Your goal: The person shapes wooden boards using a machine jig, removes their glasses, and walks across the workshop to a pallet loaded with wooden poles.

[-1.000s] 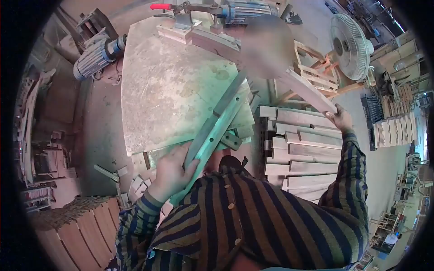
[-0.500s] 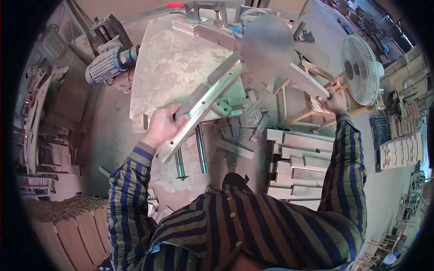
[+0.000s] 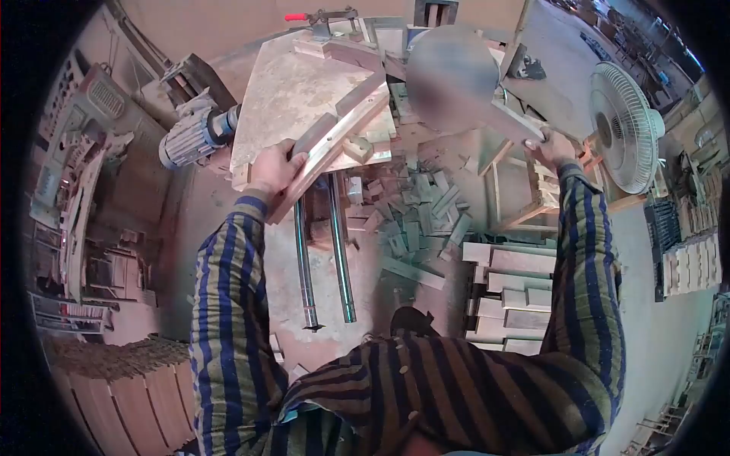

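Note:
My left hand [image 3: 275, 166] is closed around the near end of a long wooden jig [image 3: 327, 146], a bar with holes in it and darker wood along its side. The jig slants over the front edge of the pale worktable [image 3: 285, 91], and a small wooden block [image 3: 357, 148] sits beside it. Out to the right, my right hand [image 3: 553, 147] grips the near end of a wooden board [image 3: 515, 121]. The board's far end runs up to a blurred round patch, which hides what is there.
A motor [image 3: 190, 139] stands left of the table, and a red-handled clamp [image 3: 323, 19] is at its back. Two metal rods [image 3: 340, 258] extend below the front edge. Offcuts [image 3: 426, 209] litter the floor. Stacked boards [image 3: 517, 300] and a fan [image 3: 623, 128] are on the right.
My left hand and the jig have moved forward, farther over the table. My right hand has shifted slightly, still holding the board. The view has moved, showing more of the metal rods.

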A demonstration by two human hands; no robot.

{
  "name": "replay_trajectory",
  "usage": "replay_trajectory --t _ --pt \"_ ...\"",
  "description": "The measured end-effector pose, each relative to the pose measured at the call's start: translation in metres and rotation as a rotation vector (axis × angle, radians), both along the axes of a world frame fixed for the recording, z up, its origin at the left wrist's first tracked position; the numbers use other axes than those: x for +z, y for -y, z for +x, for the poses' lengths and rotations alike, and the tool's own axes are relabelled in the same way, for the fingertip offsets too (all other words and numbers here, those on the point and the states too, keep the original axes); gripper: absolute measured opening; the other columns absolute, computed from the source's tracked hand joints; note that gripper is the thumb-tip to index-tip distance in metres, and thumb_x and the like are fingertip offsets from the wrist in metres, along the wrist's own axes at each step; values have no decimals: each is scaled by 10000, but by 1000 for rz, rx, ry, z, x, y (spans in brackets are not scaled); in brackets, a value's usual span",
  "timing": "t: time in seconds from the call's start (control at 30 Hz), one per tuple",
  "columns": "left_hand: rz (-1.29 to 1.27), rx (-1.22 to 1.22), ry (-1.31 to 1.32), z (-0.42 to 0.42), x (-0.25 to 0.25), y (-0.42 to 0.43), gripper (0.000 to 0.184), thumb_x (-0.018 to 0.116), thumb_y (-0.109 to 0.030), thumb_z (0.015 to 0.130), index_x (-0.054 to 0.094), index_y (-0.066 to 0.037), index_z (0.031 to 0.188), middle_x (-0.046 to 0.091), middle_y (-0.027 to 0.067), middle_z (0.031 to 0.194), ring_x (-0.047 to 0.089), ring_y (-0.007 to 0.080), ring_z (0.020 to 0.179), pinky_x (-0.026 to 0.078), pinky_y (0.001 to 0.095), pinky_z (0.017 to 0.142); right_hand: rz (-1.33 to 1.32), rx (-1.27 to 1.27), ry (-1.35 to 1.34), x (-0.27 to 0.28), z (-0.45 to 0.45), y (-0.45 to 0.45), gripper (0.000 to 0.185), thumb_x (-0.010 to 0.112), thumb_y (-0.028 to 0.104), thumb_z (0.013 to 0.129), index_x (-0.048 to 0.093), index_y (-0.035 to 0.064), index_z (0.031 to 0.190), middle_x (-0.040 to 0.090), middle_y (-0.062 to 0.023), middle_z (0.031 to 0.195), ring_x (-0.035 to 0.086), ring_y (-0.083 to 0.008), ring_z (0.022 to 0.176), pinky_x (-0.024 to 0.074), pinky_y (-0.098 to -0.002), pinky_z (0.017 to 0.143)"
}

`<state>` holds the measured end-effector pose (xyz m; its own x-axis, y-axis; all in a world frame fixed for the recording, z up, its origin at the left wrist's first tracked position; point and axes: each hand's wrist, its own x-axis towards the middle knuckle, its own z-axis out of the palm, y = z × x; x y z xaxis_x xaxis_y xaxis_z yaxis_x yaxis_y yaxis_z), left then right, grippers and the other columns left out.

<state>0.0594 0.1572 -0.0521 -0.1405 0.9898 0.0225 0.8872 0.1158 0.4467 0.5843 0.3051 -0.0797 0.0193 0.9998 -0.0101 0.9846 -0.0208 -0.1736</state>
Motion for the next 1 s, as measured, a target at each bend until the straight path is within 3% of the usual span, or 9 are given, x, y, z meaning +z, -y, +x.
replay_trajectory --t 0.07,0.23,0.3,0.37,0.53,0.6,0.67,0.9,1.0 --pt "-43 130 -221 1 -2 -10 326 527 -351 822 565 -80 1000 619 207 926 582 373 906 455 442 783 -52 -16 -76 -1 7 15 537 619 436 737 553 98 1149 612 -175 1033 580 -310 978 431 -380 844" --pt "-23 191 -268 -6 -10 -17 357 513 -376 819 555 -65 988 617 215 927 587 371 899 448 441 794 10 218 -316 -17 47 80 442 664 391 723 613 47 995 632 -148 943 604 -275 883 448 -367 785" --pt "39 206 -276 -4 -13 -20 352 512 -370 820 558 -57 974 620 210 918 588 369 896 449 442 789 -147 88 -488 -14 45 104 395 667 342 742 607 9 945 628 -114 851 593 -205 824 450 -332 745" --pt "38 239 -278 -4 -14 -15 346 513 -372 819 561 -62 968 622 210 918 592 369 886 454 443 774 -198 128 -681 -6 20 111 366 662 301 758 598 -19 924 606 -88 777 565 -150 785 448 -302 714" --pt "68 202 -240 21 -11 7 287 530 -317 820 550 -46 913 618 210 869 597 372 826 457 452 727 -302 267 -647 58 -79 94 259 616 224 811 589 -23 882 589 -36 757 540 -97 703 445 -278 638" --pt "68 186 -250 34 -11 32 274 536 -302 817 541 -44 911 615 208 853 596 372 807 456 456 713 -396 309 -913 37 -106 75 255 587 229 841 594 -21 888 582 -21 738 527 -85 657 440 -269 593" --pt "73 169 -252 45 -10 51 262 542 -287 815 532 -42 909 612 206 837 595 371 789 455 460 699 -548 384 -716 60 -145 59 279 569 261 858 603 -8 924 577 -18 749 506 -82 639 428 -257 565" --pt "-25 63 -210 61 -12 156 288 560 -282 810 512 -20 920 585 190 780 588 368 718 461 448 650 -831 558 -749 39 -211 55 314 544 309 871 573 48 1043 569 -22 786 475 -85 586 402 -253 469" --pt "-201 -113 -102 41 13 180 338 585 -316 803 508 -15 936 577 188 766 591 352 706 468 425 647 -1133 541 -428 54 -214 61 400 503 346 901 505 70 1191 585 -11 836 575 -74 661 503 -243 546"
